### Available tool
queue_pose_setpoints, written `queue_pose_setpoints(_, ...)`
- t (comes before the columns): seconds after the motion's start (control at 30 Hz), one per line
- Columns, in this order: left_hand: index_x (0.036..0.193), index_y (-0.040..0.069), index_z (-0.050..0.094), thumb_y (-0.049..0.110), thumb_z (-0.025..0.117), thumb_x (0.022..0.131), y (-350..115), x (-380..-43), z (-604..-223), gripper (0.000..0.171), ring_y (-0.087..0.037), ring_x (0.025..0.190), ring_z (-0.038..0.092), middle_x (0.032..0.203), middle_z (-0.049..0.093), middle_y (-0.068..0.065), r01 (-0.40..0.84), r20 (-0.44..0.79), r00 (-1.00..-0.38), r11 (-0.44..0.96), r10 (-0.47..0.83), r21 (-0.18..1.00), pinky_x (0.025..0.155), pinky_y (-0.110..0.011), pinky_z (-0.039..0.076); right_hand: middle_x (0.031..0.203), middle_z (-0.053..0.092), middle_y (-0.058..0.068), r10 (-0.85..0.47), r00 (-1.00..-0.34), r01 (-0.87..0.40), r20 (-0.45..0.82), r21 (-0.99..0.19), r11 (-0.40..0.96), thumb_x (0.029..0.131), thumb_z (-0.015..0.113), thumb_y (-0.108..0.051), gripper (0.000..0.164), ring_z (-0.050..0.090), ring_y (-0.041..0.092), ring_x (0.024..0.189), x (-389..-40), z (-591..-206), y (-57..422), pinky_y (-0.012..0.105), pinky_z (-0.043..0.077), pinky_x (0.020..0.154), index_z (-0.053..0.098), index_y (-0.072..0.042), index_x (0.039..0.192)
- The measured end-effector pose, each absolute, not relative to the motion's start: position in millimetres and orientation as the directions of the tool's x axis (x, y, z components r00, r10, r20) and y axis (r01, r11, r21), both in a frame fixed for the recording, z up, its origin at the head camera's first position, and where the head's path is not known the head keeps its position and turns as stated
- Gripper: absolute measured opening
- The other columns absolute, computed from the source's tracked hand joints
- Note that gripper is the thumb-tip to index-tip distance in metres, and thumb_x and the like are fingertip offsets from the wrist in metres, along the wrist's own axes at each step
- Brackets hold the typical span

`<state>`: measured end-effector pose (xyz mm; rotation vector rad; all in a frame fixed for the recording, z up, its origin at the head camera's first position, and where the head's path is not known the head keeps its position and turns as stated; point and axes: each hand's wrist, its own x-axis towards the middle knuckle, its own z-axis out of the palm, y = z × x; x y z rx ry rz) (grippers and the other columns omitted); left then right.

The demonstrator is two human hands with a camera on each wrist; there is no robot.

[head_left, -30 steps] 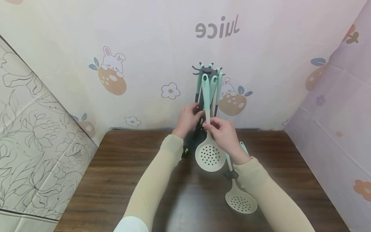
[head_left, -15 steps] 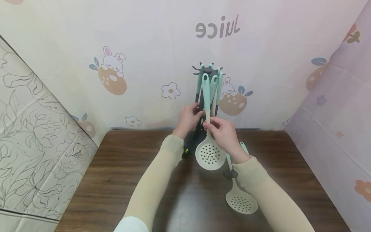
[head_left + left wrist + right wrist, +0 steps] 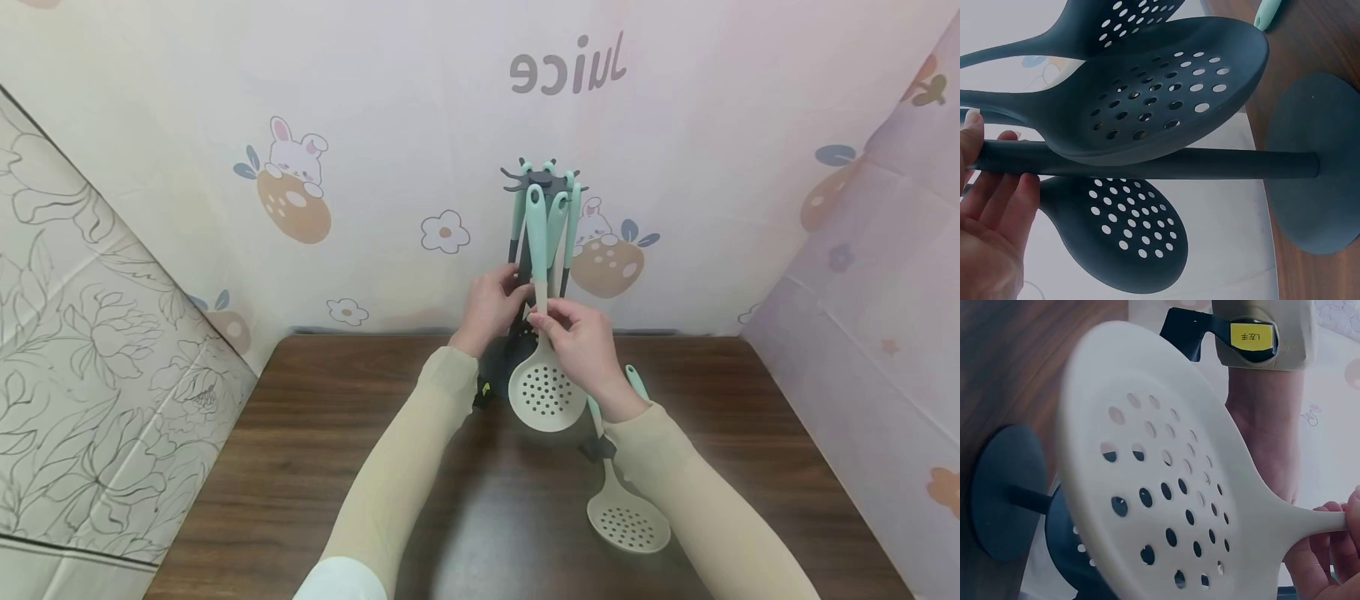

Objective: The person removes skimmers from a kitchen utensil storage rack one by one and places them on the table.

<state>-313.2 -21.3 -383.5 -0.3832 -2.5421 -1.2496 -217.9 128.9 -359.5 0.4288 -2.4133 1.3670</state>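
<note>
Honestly, looks tippy
Right hand [image 3: 579, 337] pinches mint-handled cream perforated skimmer [image 3: 547, 390], left hand [image 3: 490, 307] wraps dark round pole [image 3: 1222, 164]; tugging could topple it.

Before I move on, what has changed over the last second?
The cream skimmer in the right hand has risen slightly in the head view. Nothing was taken hold of or let go: the right hand still pinches it, the left hand still grips the dark stand. The second skimmer still lies on the table.
</note>
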Motion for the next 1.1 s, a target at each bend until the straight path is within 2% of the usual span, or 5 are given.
queue_pose_setpoints(0.17,0.128,0.011,0.064,0.029,0.067,0.097,-21,-312,-382,0.036,-0.015,0.090,0.068,0.110,0.073,-0.007,0.363,0.368,-0.922,0.587,0.116,0.723,0.076,-0.030,0.057,0.084,0.072,0.002,-0.097,-0.896,-0.421,0.434,-0.757,0.500,0.094,0.071,-0.026,0.017,0.059,0.018,0.076,-216,-357,131,0.032,0.045,0.064,0.076,-0.011,0.101)
queue_pose_setpoints(0.33,0.131,0.010,0.063,0.029,0.067,0.097,-21,-311,-381,0.039,-0.016,0.093,0.068,0.111,0.073,-0.007,0.370,0.376,-0.919,0.591,0.119,0.717,0.079,-0.030,0.057,0.084,0.072,0.004,-0.082,-0.893,-0.422,0.443,-0.760,0.494,0.094,0.071,-0.027,0.018,0.057,0.019,0.075,-213,-353,135,0.031,0.042,0.063,0.076,-0.011,0.100)
queue_pose_setpoints(0.63,0.120,0.013,0.067,0.027,0.067,0.097,-21,-310,-382,0.027,-0.013,0.089,0.068,0.106,0.074,-0.004,0.378,0.376,-0.918,0.563,0.126,0.735,0.078,-0.031,0.056,0.087,0.072,0.005,-0.085,-0.907,-0.399,0.412,-0.780,0.482,0.093,0.073,-0.022,0.016,0.059,0.019,0.079,-205,-349,140,0.029,0.045,0.066,0.075,-0.009,0.101)
queue_pose_setpoints(1.0,0.128,0.012,0.064,0.030,0.068,0.097,-20,-311,-383,0.036,-0.016,0.095,0.069,0.111,0.073,-0.006,0.347,0.352,-0.930,0.577,0.109,0.739,0.084,-0.034,0.057,0.091,0.073,0.005,-0.103,-0.919,-0.378,0.381,-0.775,0.506,0.092,0.074,-0.024,0.018,0.062,0.022,0.084,-198,-348,148,0.038,0.050,0.072,0.075,-0.010,0.103)
queue_pose_setpoints(1.1,0.129,0.012,0.064,0.030,0.068,0.097,-20,-311,-383,0.037,-0.017,0.097,0.069,0.113,0.073,-0.006,0.347,0.352,-0.930,0.569,0.107,0.745,0.085,-0.035,0.056,0.090,0.073,0.005,-0.102,-0.916,-0.380,0.387,-0.763,0.523,0.092,0.074,-0.024,0.018,0.062,0.023,0.082,-197,-348,151,0.037,0.050,0.071,0.075,-0.009,0.103)
